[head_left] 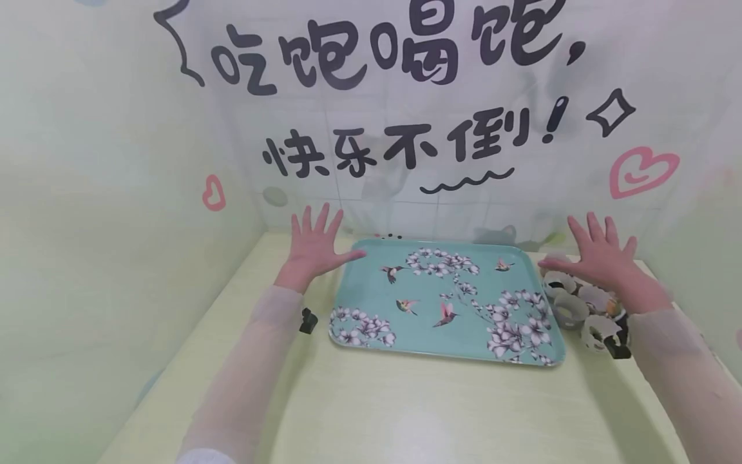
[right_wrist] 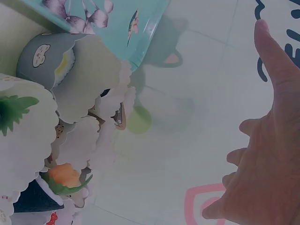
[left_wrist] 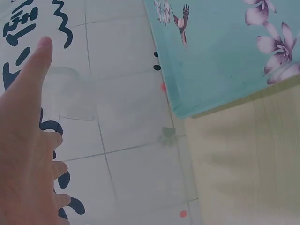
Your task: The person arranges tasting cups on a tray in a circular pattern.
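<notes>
In the head view my left hand (head_left: 313,248) is raised with fingers spread, its thumb overlapping the upper left corner of a turquoise tray (head_left: 429,335) printed with white-purple blossoms and small birds. My right hand (head_left: 603,258), also spread wide, hovers over a cluster of curled paper rings with scalloped edges (head_left: 570,310) at the tray's right side. Neither hand holds anything. The right wrist view shows those paper rings (right_wrist: 82,77) close up, some grey, some white, with cartoon prints. In the left wrist view the tray (left_wrist: 211,56) lies beyond the thumb.
The pale wooden table (head_left: 406,412) stretches in front of the tray. Behind it stands a tiled wall under a clear sheet with large black Chinese characters (head_left: 429,45) and pink hearts (head_left: 643,172). Pale walls close in both sides.
</notes>
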`<state>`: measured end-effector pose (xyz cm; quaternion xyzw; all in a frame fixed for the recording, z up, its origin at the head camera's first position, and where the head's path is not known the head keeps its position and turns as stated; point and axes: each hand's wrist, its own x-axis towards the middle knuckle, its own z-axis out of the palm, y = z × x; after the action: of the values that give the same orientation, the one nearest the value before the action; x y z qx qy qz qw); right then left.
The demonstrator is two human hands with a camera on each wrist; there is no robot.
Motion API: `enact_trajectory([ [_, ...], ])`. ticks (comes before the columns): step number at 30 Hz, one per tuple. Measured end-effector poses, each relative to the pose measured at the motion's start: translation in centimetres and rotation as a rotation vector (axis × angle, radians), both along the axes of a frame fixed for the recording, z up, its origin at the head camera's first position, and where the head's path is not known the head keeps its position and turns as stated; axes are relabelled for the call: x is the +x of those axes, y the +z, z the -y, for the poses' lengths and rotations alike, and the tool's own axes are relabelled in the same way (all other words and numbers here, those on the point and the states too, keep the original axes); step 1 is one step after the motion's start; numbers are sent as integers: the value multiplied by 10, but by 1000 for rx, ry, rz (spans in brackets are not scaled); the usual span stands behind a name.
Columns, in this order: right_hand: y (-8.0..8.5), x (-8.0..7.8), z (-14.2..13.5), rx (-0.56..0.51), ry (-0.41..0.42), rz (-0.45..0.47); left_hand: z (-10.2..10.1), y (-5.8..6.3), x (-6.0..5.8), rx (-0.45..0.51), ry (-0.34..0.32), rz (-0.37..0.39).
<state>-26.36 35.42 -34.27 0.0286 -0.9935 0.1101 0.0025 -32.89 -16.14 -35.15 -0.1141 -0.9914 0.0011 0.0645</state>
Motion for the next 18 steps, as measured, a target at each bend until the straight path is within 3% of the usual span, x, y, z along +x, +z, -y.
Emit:
enact_trajectory([
  [9, -6, 5, -5, 5, 7, -10, 6, -3, 7, 0, -31, 2],
  [18, -5, 12, -7, -30, -3, 49, 12, -6, 17, 20, -65, 21],
])
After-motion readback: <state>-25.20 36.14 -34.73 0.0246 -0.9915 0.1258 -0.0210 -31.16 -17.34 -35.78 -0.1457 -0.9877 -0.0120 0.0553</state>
